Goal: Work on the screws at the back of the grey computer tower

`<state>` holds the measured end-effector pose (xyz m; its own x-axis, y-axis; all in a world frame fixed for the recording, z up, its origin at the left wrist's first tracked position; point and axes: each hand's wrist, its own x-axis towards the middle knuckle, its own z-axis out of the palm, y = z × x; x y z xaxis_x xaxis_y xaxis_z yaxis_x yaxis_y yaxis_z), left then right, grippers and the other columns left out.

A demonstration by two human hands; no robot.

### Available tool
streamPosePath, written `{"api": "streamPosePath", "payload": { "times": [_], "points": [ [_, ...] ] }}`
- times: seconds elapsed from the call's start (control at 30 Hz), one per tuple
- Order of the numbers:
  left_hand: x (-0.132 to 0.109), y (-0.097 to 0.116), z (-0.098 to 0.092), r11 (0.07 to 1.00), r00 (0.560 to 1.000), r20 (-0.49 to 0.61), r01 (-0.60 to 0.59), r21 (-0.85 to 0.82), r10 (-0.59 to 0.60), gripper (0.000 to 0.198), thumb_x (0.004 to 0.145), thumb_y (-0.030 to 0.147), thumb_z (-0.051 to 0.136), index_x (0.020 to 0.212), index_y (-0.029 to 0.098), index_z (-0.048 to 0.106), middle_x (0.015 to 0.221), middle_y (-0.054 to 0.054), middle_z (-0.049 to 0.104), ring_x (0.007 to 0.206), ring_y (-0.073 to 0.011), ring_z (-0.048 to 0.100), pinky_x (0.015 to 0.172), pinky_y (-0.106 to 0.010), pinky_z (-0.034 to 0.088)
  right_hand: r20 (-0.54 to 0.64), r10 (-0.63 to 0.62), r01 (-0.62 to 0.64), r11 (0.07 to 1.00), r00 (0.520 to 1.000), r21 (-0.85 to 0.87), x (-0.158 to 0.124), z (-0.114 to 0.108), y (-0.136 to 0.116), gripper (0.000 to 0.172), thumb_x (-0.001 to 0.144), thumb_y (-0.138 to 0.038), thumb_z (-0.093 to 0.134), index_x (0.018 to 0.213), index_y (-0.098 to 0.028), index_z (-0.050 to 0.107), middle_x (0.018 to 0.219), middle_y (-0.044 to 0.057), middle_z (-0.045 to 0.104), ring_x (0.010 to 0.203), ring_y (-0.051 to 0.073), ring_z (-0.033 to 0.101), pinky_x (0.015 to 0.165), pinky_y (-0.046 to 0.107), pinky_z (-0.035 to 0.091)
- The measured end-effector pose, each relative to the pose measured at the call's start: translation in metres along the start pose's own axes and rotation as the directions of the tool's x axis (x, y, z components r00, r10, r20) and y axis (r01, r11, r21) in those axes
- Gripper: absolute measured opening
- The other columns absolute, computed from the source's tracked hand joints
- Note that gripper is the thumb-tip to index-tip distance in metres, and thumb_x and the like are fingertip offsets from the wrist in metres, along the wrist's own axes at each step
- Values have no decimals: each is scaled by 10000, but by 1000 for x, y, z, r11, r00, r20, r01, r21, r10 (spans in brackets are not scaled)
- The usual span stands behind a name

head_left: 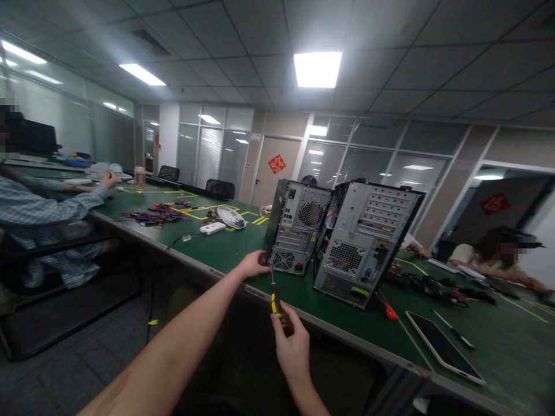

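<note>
My right hand (292, 341) is closed round the black and yellow handle of a screwdriver (274, 300). Its shaft points up to the lower left corner of the smaller computer tower (299, 231), whose back panel faces me. At that same corner, my left hand (254, 264) has its fingers bent together near the screwdriver's tip; what they pinch is hidden. A larger computer tower (364, 242) stands just to the right, tilted in view, with slots, a vent and ports on its back.
The green table (243, 254) bears a bundle of coloured cables (156, 215), a white power strip (212, 229) and a white round object (231, 217). To the right lie a red-handled tool (389, 311), a tablet (444, 346), a pen-like tool (453, 329) and black cables (433, 287). Other people sit on both sides.
</note>
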<state>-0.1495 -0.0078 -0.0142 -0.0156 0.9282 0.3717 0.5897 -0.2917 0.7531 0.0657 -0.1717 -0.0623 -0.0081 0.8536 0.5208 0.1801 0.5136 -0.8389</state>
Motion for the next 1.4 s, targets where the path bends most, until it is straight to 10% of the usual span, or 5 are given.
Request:
{"api": "streamPosePath", "payload": {
  "times": [1.4],
  "points": [
    [-2,3,-1,999,1000,0,8,31,-8,791,643,376,864,1337,119,586,1036,-90,728,921,-215,696,808,-273,535,50,133,-140,969,990,202,3,2,-4,461,847,-575,695,1059,-167,671,932,115,767,810,247,752,783,377,596]
  ]
}}
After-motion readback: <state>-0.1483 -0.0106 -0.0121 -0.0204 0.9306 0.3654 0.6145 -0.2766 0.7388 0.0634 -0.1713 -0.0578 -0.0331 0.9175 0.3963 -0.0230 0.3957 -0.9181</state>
